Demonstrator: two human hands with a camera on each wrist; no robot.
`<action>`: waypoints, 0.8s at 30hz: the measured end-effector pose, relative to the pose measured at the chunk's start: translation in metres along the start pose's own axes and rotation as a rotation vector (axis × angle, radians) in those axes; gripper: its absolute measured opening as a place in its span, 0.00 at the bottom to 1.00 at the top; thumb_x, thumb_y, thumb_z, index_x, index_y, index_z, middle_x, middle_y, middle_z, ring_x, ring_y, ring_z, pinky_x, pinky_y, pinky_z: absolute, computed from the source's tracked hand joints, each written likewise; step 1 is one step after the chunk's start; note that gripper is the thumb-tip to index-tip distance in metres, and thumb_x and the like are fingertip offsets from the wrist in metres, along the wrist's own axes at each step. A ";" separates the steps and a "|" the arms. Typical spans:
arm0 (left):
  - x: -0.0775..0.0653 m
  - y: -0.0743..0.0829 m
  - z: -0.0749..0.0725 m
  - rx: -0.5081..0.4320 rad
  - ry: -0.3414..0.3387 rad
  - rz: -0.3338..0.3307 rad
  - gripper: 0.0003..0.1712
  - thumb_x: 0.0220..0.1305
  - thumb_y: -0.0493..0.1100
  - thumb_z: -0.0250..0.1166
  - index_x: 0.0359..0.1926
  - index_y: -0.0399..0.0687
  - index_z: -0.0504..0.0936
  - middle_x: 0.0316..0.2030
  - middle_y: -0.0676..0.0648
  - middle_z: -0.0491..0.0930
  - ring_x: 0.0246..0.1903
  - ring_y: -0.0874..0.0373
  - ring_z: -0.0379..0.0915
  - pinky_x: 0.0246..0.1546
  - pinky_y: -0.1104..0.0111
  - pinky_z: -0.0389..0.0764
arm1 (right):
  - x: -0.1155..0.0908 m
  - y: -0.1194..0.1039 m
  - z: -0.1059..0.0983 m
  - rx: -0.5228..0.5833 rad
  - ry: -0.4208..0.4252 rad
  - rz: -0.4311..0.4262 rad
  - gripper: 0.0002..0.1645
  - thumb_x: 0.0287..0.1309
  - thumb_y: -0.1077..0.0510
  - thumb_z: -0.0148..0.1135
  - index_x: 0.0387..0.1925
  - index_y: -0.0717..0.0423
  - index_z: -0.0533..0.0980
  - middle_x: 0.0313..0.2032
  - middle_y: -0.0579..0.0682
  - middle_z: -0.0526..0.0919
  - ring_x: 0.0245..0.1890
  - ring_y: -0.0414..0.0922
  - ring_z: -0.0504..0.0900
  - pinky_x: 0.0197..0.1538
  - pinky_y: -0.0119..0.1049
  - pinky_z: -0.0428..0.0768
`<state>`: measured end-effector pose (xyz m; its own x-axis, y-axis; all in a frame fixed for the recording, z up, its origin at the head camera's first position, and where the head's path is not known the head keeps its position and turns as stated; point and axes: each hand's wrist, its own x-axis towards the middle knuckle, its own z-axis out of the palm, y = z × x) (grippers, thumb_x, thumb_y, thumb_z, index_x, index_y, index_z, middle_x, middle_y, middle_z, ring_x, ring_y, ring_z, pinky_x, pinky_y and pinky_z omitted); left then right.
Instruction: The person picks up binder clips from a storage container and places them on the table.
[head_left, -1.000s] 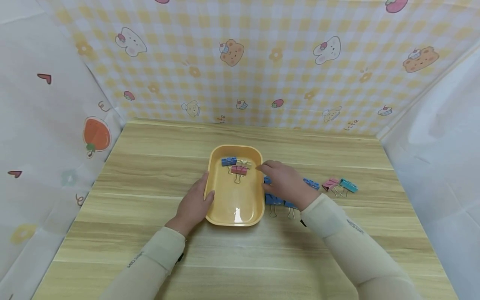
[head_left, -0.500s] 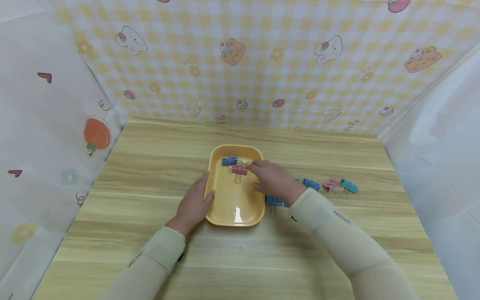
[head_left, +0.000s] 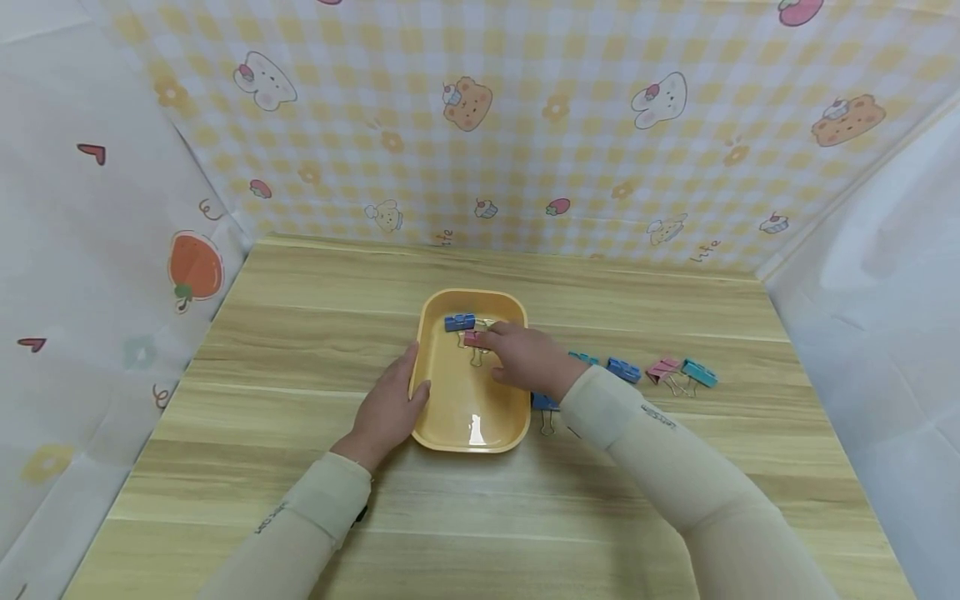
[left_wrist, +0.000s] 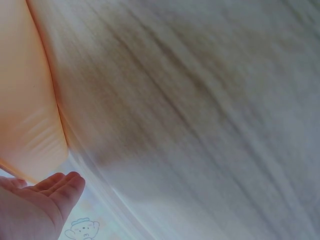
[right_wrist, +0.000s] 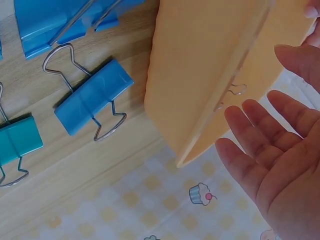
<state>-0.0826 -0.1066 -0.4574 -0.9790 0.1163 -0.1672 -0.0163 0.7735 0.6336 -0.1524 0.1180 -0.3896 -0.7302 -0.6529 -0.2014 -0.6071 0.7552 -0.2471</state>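
A yellow plastic tray (head_left: 468,412) lies in the middle of the table. My left hand (head_left: 386,408) holds its left side, thumb over the rim and fingers along the outer wall. Inside, near the far end, sit a blue binder clip (head_left: 459,322) and a pink binder clip (head_left: 472,338), with more metal handles behind. My right hand (head_left: 528,358) reaches over the right rim, fingertips overlapping the pink clip in the head view. Seen from the right wrist, this hand (right_wrist: 280,155) has loosely extended fingers and a thumb standing apart, nothing between them.
Right of the tray lie a large blue clip (head_left: 545,402), partly covered by my sleeve, a teal clip (head_left: 583,358) and a smaller blue clip (head_left: 623,370). Farther right are a pink clip (head_left: 663,369) and another teal one (head_left: 699,372). A checked cloth (head_left: 555,158) hangs behind the table.
My right hand has moved left from the tray's right rim to above the clips inside, uncovering a teal clip on the table. My left hand and the tray stay put.
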 end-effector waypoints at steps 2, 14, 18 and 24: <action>0.000 0.000 0.000 0.001 -0.002 -0.006 0.40 0.72 0.50 0.50 0.77 0.47 0.43 0.71 0.36 0.56 0.69 0.39 0.54 0.66 0.46 0.61 | 0.002 0.000 0.000 0.001 -0.010 0.000 0.35 0.58 0.59 0.64 0.67 0.50 0.68 0.58 0.56 0.76 0.47 0.49 0.80 0.43 0.44 0.83; 0.000 0.000 -0.001 0.005 0.007 0.006 0.39 0.72 0.50 0.50 0.76 0.46 0.44 0.70 0.34 0.57 0.69 0.39 0.55 0.65 0.46 0.62 | 0.018 -0.006 0.005 -0.015 -0.076 -0.003 0.32 0.58 0.60 0.64 0.64 0.54 0.70 0.63 0.55 0.72 0.61 0.52 0.73 0.53 0.45 0.80; -0.001 0.001 -0.001 0.001 0.011 0.013 0.39 0.72 0.50 0.50 0.76 0.45 0.45 0.70 0.34 0.58 0.68 0.39 0.56 0.65 0.46 0.62 | 0.023 -0.007 0.005 -0.035 -0.086 0.000 0.30 0.57 0.60 0.65 0.62 0.54 0.72 0.63 0.56 0.73 0.61 0.53 0.73 0.54 0.46 0.79; -0.002 0.001 -0.002 -0.003 0.011 0.014 0.39 0.72 0.50 0.50 0.76 0.45 0.45 0.70 0.34 0.58 0.68 0.38 0.57 0.64 0.45 0.63 | 0.031 -0.007 0.010 -0.136 -0.096 0.015 0.26 0.58 0.57 0.64 0.59 0.52 0.73 0.57 0.53 0.77 0.53 0.51 0.78 0.48 0.43 0.81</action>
<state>-0.0813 -0.1068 -0.4549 -0.9813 0.1207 -0.1501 -0.0028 0.7703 0.6377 -0.1675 0.0918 -0.4037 -0.7102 -0.6391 -0.2951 -0.6379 0.7616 -0.1140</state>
